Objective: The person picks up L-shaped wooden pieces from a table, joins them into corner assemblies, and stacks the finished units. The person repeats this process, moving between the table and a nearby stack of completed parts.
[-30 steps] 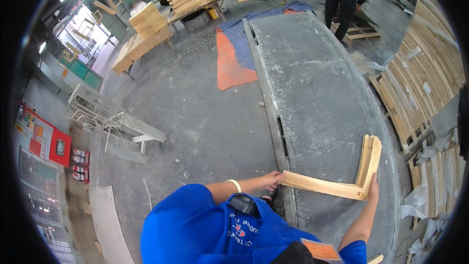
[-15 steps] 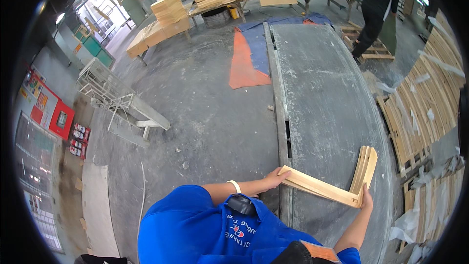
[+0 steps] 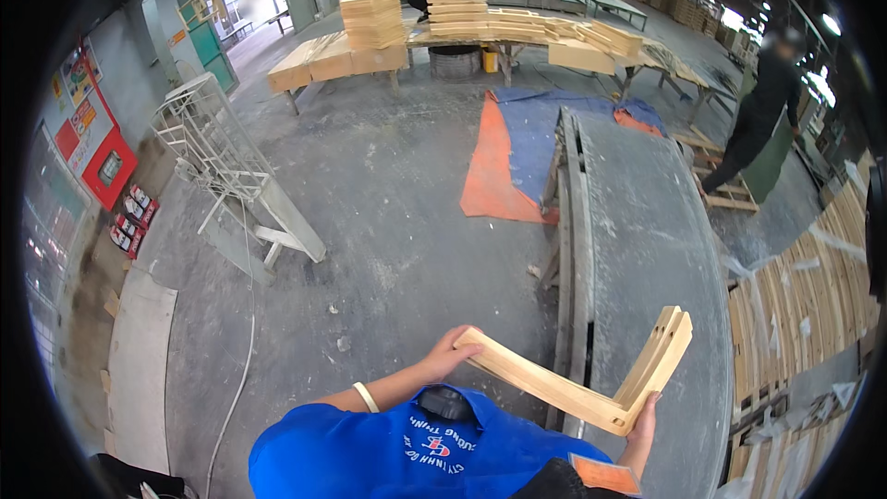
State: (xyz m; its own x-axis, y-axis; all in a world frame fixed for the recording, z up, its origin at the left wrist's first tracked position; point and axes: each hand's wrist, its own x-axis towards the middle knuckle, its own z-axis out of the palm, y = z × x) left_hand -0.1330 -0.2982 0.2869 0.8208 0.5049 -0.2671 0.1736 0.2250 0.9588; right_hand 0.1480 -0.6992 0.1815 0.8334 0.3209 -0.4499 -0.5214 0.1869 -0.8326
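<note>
Between my hands is an L-shaped wooden frame piece, made of pale bars joined at a corner. My left hand is closed round the free end of its long bar. At the corner joint, my right hand grips from the outer side, its fingers partly hidden behind the wood. The shorter arm, with several bars side by side, points up and away from me. The piece hangs over the near part of a long grey table, partly past its left edge.
Stacked wooden boards with plastic wrap stand right of the table. A blue and orange tarp lies beyond. At left are a metal stand and a hose. Workbenches with wood stacks stand far off; a person in black is at right.
The L-shaped piece and both hands have shifted left and slightly down in the picture, nearer my body. My view has tilted up, showing more of the far room. Both hands keep their grip.
</note>
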